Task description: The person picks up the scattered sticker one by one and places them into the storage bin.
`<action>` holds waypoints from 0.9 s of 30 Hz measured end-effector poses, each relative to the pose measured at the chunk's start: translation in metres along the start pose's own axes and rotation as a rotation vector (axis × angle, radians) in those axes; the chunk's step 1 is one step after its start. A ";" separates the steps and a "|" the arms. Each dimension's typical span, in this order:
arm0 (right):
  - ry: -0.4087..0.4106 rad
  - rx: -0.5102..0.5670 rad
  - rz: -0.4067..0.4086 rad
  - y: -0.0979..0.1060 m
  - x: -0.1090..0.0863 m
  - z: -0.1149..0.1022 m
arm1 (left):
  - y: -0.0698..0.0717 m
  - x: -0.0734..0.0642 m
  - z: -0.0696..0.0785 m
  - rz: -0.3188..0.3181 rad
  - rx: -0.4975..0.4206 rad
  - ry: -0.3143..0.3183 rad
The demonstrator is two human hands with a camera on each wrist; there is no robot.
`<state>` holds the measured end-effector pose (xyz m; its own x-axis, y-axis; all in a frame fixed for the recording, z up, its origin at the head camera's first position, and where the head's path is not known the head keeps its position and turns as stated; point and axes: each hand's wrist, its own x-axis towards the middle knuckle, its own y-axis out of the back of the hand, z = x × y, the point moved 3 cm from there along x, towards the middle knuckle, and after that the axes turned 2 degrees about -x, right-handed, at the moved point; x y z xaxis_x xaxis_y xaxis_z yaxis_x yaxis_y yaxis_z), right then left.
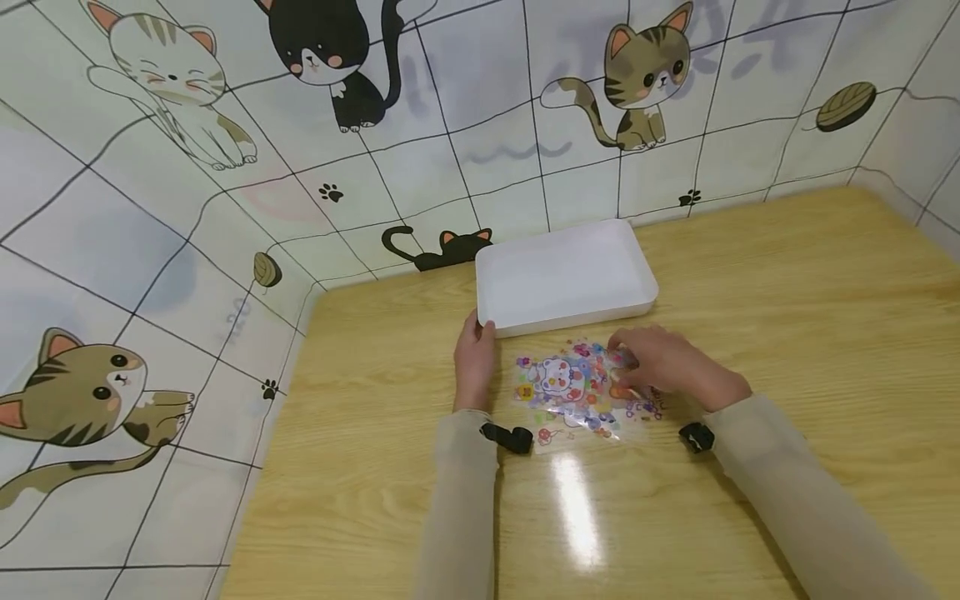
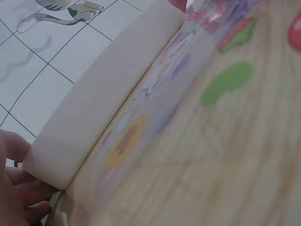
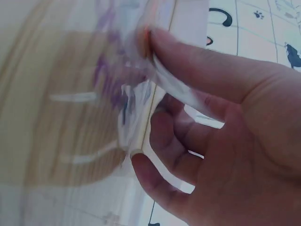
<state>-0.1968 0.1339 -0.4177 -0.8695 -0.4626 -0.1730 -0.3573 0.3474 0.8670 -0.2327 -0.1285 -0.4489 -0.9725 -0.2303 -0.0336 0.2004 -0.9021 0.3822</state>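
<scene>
A shallow white rectangular tray [image 1: 577, 322] lies against the back wall. My left hand [image 1: 475, 364] holds its front left corner, thumb at the rim; the left wrist view shows the fingers curled about the end of the tray wall [image 2: 103, 89]. In front of the tray lies a clear plastic bag [image 1: 558, 382] printed with a white bear, flowers and other small colourful pictures. My right hand [image 1: 670, 364] pinches the bag's right part. Up close in the right wrist view, the thumb [image 3: 202, 66] presses on the folded, blurred film, with the other fingers curled behind.
The wood-grain table [image 1: 360, 467] reaches out on both sides and carries a bright light reflection in front of the bag. White cat-print sheeting [image 1: 495, 125] stands upright along the back and left. Black straps [image 1: 510, 437] sit at both wrists.
</scene>
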 end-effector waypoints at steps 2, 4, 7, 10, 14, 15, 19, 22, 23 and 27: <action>0.007 0.043 -0.018 0.000 -0.002 0.000 | -0.002 -0.002 -0.001 -0.004 0.005 0.003; 0.016 0.081 -0.031 0.000 -0.004 -0.001 | -0.003 -0.002 -0.002 -0.001 0.009 0.004; 0.005 0.117 -0.033 0.001 -0.005 0.001 | -0.002 -0.003 -0.003 0.008 0.006 0.006; -0.015 0.142 -0.034 0.001 -0.004 0.005 | -0.002 -0.002 -0.003 0.001 -0.002 -0.002; -0.019 0.180 -0.052 0.001 -0.002 0.007 | -0.002 -0.002 -0.002 -0.006 -0.006 0.010; -0.018 0.192 -0.056 0.001 -0.001 0.008 | -0.002 -0.003 -0.002 -0.008 -0.006 0.015; -0.012 0.250 -0.058 0.000 0.000 0.010 | -0.002 -0.004 -0.004 -0.008 -0.011 0.025; -0.017 0.271 -0.047 0.000 0.000 0.012 | -0.001 -0.005 -0.005 -0.004 -0.018 0.018; -0.020 0.277 -0.044 0.001 0.000 0.012 | -0.001 -0.005 -0.005 -0.004 -0.021 0.013; -0.069 0.361 -0.067 0.005 -0.003 0.015 | -0.001 -0.003 -0.001 -0.019 -0.029 -0.004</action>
<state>-0.2015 0.1489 -0.4194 -0.8568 -0.4421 -0.2653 -0.5004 0.5891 0.6345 -0.2293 -0.1274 -0.4504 -0.9767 -0.2117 -0.0364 0.1855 -0.9164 0.3546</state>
